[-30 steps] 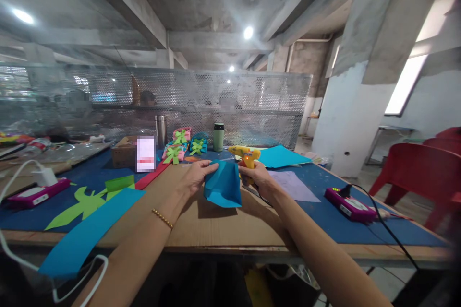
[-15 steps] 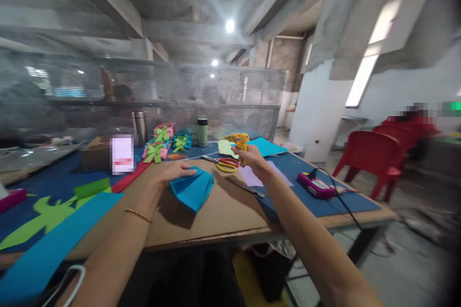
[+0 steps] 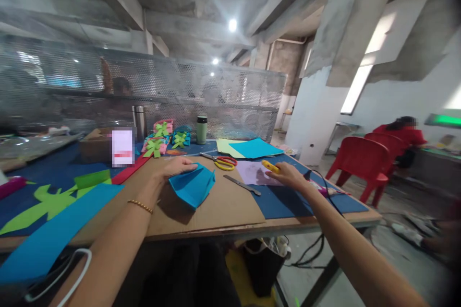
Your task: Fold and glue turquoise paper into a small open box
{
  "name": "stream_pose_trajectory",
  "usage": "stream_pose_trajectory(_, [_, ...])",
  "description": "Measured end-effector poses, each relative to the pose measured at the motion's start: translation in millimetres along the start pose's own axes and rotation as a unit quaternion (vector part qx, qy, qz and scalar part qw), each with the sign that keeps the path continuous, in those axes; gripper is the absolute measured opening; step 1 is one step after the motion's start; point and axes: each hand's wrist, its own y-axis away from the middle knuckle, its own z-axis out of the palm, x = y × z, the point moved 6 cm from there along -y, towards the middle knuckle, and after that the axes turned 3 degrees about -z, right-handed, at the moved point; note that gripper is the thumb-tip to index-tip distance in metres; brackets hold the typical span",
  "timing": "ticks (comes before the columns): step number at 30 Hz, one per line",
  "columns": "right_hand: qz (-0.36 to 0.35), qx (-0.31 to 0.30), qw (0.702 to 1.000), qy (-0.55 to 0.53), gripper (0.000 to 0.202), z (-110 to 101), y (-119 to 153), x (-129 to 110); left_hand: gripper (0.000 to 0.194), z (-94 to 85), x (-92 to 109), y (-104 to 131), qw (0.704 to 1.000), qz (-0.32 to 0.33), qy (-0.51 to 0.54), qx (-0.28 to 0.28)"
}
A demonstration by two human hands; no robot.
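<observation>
A folded blue paper piece (image 3: 192,186) is pinched at its upper left edge by my left hand (image 3: 176,167), above the brown cardboard (image 3: 223,213). My right hand (image 3: 291,175) grips a yellow glue gun (image 3: 271,167) over the lilac sheet (image 3: 252,173). Between the hands lie scissors with red and yellow handles (image 3: 225,163) and a grey metal blade (image 3: 242,185). Behind my right forearm, the purple device (image 3: 326,191) is mostly hidden. A long blue strip (image 3: 61,232) and green paper cut-outs (image 3: 54,205) lie at the left.
Paper bows (image 3: 162,129), a steel flask (image 3: 139,122), a green bottle (image 3: 202,130) and a cardboard box (image 3: 94,146) stand at the back. Blue sheets (image 3: 257,147) lie behind the scissors. Right of the table are red chairs (image 3: 356,160) and a person in red (image 3: 403,129).
My right hand has moved right and lower with the yellow glue gun, from beside the blue sheets to over the lilac sheet. My left hand and the folded paper have barely moved.
</observation>
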Motion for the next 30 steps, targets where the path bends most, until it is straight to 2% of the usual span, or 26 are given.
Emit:
stream_pose_trajectory(2, [0.0,-0.043,0.996,0.075,0.038,10,-1,14,0.042,3.0,2,2,1.0,0.005,0.028,-0.011])
stream_pose_trajectory(4, [-0.019,-0.074,0.992,0.1,0.042,20,-3,25,0.044,4.8,2,4,0.998,0.005,0.058,-0.018])
stream_pose_trajectory(7, [-0.027,-0.09,0.987,0.131,0.046,22,-3,36,0.045,5.6,0,5,0.994,-0.01,0.106,-0.029])
stream_pose_trajectory(9, [-0.031,-0.079,0.981,0.174,0.046,16,-2,32,0.046,6.2,-2,6,0.989,-0.023,0.136,-0.044])
stream_pose_trajectory(11, [-0.059,-0.045,0.979,0.191,0.041,6,0,11,0.045,5.9,-2,4,0.989,-0.025,0.137,-0.058])
stream_pose_trajectory(12, [-0.088,-0.021,0.981,0.174,0.038,2,1,-8,0.045,5.2,-2,3,0.99,-0.021,0.126,-0.062])
stream_pose_trajectory(14, [-0.141,-0.009,0.987,0.073,0.034,1,2,-52,0.044,3.7,-2,0,0.993,-0.01,0.094,-0.072])
stream_pose_trajectory(17, [-0.213,-0.068,0.97,-0.098,0.033,17,0,-129,0.046,4.5,-7,-5,0.994,-0.013,0.034,-0.107])
stream_pose_trajectory(19, [-0.236,-0.134,0.935,-0.228,0.035,34,-2,-173,0.046,6.1,-12,-6,0.991,-0.025,-0.002,-0.135])
stream_pose_trajectory(21, [-0.238,-0.208,0.888,-0.333,0.036,52,-4,-204,0.046,6.7,-17,-6,0.988,-0.03,-0.01,-0.151])
stream_pose_trajectory(24, [-0.244,-0.271,0.838,-0.405,0.037,70,-3,-224,0.045,5.9,-21,-6,0.988,-0.031,0.021,-0.152])
stream_pose_trajectory(30, [-0.233,-0.302,0.821,-0.425,0.034,83,8,-209,0.047,6.3,-25,-11,0.988,-0.046,0.025,-0.146])
